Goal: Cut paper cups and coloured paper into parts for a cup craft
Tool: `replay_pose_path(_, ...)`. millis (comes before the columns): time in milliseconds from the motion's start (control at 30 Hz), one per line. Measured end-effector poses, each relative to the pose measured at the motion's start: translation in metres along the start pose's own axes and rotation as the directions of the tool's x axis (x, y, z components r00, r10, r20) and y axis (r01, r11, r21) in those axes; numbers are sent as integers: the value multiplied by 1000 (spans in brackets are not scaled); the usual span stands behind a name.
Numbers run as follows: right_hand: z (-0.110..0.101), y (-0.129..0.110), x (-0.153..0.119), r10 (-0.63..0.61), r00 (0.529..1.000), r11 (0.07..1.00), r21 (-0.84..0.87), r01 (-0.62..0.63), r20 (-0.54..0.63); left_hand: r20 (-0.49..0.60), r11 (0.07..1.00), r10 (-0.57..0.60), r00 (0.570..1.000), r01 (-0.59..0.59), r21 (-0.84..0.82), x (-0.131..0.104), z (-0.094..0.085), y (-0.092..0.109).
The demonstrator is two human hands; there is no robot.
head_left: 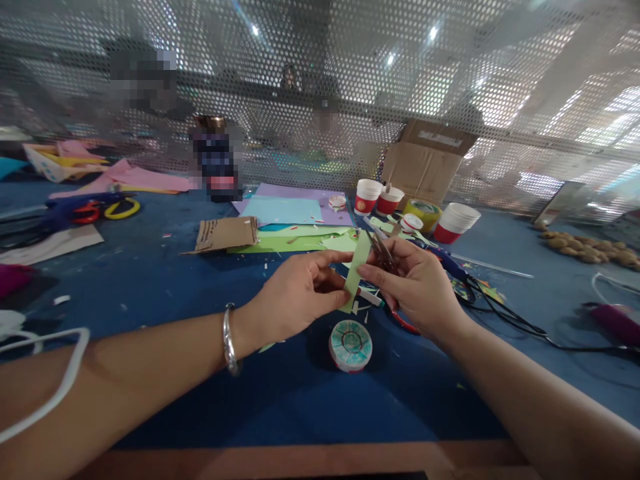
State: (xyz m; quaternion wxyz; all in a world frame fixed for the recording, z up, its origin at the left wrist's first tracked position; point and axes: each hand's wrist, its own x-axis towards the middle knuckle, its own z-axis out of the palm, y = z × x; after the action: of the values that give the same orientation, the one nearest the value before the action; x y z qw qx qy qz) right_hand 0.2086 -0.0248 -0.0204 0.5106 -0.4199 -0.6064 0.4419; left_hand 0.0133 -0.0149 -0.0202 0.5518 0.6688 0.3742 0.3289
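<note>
A narrow light green paper strip (pixel 356 267) stands upright between my two hands. My left hand (pixel 295 290) pinches its lower left side between thumb and fingers. My right hand (pixel 417 283) is closed around scissors (pixel 383 253), whose blades point up and left beside the strip's upper part; its thumb tip touches the strip's right edge. Red handle loops show below the right palm. Just below the hands, a round white disc with a green painted top (pixel 351 345) lies on the blue table. Small paper scraps and a marker lie behind the strip.
Cardboard (pixel 227 235), green sheets (pixel 290 240) and blue and purple paper (pixel 283 208) lie behind my hands. Paper cups (pixel 367 197), yellow tape (pixel 424 213) and a cardboard box (pixel 423 167) stand at the back. A black cable (pixel 515 320) runs right. Yellow-handled scissors (pixel 123 209) lie left.
</note>
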Motion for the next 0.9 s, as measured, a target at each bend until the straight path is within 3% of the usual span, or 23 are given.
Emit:
replay_pose_path(233, 1, -3, -1, -85, 994, 996, -26, 83, -71, 13, 999, -50, 999, 50, -8, -1, -1, 2)
replay_pose_path(467, -1, -4, -1, -89, 991, 995, -59, 84, -99, 61, 993, -68, 996, 74, -97, 1, -3, -1)
replay_pose_path(900, -3, -3, 0, -96, 992, 995, -50, 91, -87, 101, 988, 13, 995, 3, -151, 0, -1, 0)
